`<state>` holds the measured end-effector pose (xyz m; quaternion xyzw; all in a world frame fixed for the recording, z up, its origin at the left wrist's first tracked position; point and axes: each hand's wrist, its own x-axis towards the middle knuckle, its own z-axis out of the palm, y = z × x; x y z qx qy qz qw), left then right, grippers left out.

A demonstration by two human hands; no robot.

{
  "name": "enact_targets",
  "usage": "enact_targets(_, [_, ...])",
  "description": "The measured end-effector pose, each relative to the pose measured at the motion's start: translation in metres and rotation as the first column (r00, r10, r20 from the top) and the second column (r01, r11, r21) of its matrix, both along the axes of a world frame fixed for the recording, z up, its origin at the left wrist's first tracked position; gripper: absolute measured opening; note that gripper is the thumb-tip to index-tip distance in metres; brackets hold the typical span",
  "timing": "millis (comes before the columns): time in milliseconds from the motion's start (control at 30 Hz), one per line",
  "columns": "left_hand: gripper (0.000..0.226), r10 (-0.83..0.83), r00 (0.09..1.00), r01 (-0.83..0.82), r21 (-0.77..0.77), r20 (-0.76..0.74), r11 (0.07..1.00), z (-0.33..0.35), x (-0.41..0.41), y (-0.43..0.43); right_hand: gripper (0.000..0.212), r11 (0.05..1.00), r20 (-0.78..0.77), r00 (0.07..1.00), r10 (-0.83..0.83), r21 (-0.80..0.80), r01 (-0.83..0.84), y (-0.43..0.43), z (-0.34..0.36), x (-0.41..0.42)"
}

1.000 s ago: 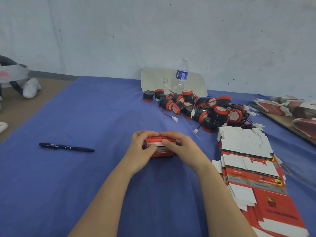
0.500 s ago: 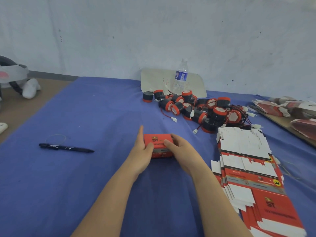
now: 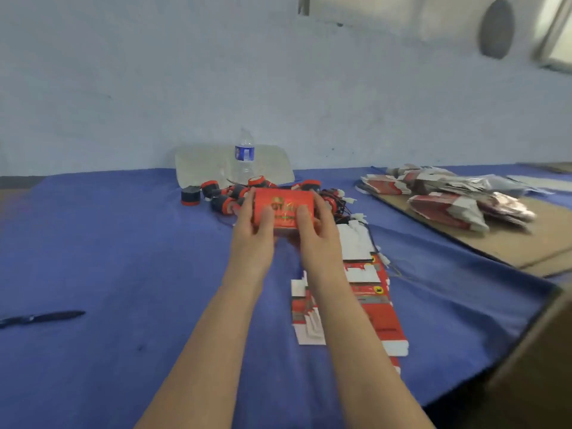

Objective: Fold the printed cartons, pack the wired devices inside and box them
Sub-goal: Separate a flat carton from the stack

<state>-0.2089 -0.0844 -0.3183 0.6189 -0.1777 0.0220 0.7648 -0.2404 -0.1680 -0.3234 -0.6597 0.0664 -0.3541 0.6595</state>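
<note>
head view:
1. the folded carton (image 3: 283,209), red with a printed face, is held up between both hands above the blue cloth (image 3: 108,258), its long side lying left to right
2. the left hand (image 3: 252,239) grips the carton's left end: its thumb lies flat on the printed face and the fingers (image 3: 247,204) curl round the end, pressed together
3. the right hand (image 3: 318,239) mirrors it on the right end, thumb on the printed face, fingers wrapped round the end and close together
4. the pile of wired devices (image 3: 223,201), black and red rounds with thin wires, lies on the cloth just behind the carton, which partly hides it
5. the stack of flat cartons (image 3: 371,292) lies on the cloth under and to the right of the right forearm
6. a water bottle (image 3: 244,159) stands upright behind the pile, in front of a pale board (image 3: 201,164) that leans against the wall
7. a pen (image 3: 43,317) lies far left on the cloth, well apart from the hands
8. at the right a cardboard sheet (image 3: 510,243) carries heaps of more cartons (image 3: 445,205), blurred
</note>
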Motion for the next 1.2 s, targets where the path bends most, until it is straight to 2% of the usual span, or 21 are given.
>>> enact_targets(100, [0.041,-0.202,0.978,0.207,-0.098,0.058,0.973,0.046,-0.05,-0.081,0.03,0.976,0.124,0.968,-0.218,0.013,0.218,-0.07,0.048,-0.07])
enact_targets(167, [0.035,-0.337,0.941,0.339,-0.12,0.036,0.933,0.069,-0.099,-0.137,0.025,0.904,0.138,0.895,-0.423,0.006,0.427,-0.115,0.073,-0.127])
enact_targets(233, [0.03,-0.458,0.888,0.46,-0.079,0.048,0.884,0.082,-0.15,-0.19,0.027,0.753,0.1,0.753,-0.651,-0.04,0.656,-0.155,0.089,-0.187])
enact_targets(333, [0.032,-0.618,0.775,0.594,0.184,0.132,0.783,0.084,-0.217,-0.252,0.034,0.435,-0.022,0.445,-0.895,-0.26,0.862,-0.195,0.092,-0.271])
enact_targets(367, [0.034,-0.666,0.732,0.615,0.28,0.144,0.737,0.081,-0.235,-0.268,0.036,0.356,-0.085,0.349,-0.933,-0.338,0.871,-0.205,0.088,-0.293])
enact_targets(400, [0.036,-0.704,0.695,0.622,0.368,0.147,0.691,0.076,-0.25,-0.28,0.039,0.319,-0.161,0.277,-0.947,-0.405,0.857,-0.213,0.083,-0.313])
enact_targets(533, [0.031,-0.8,0.586,0.475,0.745,0.129,0.468,0.047,-0.282,-0.309,0.063,0.365,-0.411,0.134,-0.901,-0.557,0.746,-0.224,0.057,-0.345])
enact_targets(567, [0.03,-0.811,0.571,0.45,0.777,0.129,0.441,0.042,-0.285,-0.311,0.062,0.346,-0.424,0.078,-0.902,-0.604,0.718,-0.224,0.053,-0.344])
enact_targets(600, [0.028,-0.805,0.576,0.445,0.771,0.144,0.456,0.039,-0.284,-0.311,0.059,0.308,-0.399,0.036,-0.916,-0.646,0.698,-0.222,0.05,-0.342])
enact_targets(633, [0.026,-0.785,0.597,0.46,0.729,0.169,0.507,0.039,-0.281,-0.309,0.055,0.262,-0.335,0.035,-0.941,-0.662,0.703,-0.22,0.048,-0.337])
enact_targets(700, [0.024,-0.714,0.674,0.539,0.537,0.187,0.649,0.041,-0.271,-0.3,0.043,0.218,-0.139,0.169,-0.976,-0.572,0.79,-0.212,0.044,-0.32])
enact_targets(733, [0.025,-0.685,0.707,0.578,0.418,0.172,0.701,0.044,-0.264,-0.294,0.037,0.259,-0.046,0.27,-0.962,-0.474,0.841,-0.205,0.043,-0.309])
enact_targets(767, [0.026,-0.662,0.733,0.602,0.307,0.156,0.738,0.044,-0.253,-0.286,0.03,0.345,0.02,0.378,-0.926,-0.367,0.864,-0.196,0.043,-0.294])
enact_targets(833, [0.02,-0.599,0.787,0.579,0.155,0.148,0.8,0.041,-0.226,-0.266,0.024,0.489,0.065,0.519,-0.853,-0.251,0.835,-0.179,0.036,-0.262])
enact_targets(900, [0.015,-0.478,0.865,0.459,0.144,0.153,0.877,0.028,-0.186,-0.238,0.024,0.613,0.02,0.637,-0.77,-0.253,0.749,-0.162,0.022,-0.222])
enact_targets(967, [0.019,-0.292,0.948,0.258,0.231,0.128,0.938,0.008,-0.139,-0.203,0.022,0.751,-0.125,0.757,-0.642,-0.305,0.586,-0.141,0.005,-0.18])
enact_targets(1033, [0.03,-0.09,0.991,0.051,0.354,0.095,0.934,-0.013,-0.094,-0.165,0.024,0.814,-0.335,0.767,-0.548,-0.425,0.397,-0.125,-0.016,-0.143])
enact_targets(1100, [0.036,0.068,0.997,-0.083,0.49,0.048,0.868,-0.033,-0.059,-0.129,0.023,0.83,-0.519,0.689,-0.506,-0.509,0.226,-0.113,-0.038,-0.115])
enact_targets(1133, [0.035,0.109,0.994,-0.09,0.539,-0.003,0.837,-0.042,-0.046,-0.113,0.022,0.835,-0.582,0.648,-0.492,-0.526,0.162,-0.109,-0.048,-0.105])
enact_targets(1200, [0.021,0.098,0.983,0.002,0.551,-0.153,0.835,-0.055,-0.036,-0.091,0.023,0.83,-0.649,0.578,-0.495,-0.55,0.093,-0.101,-0.062,-0.09])
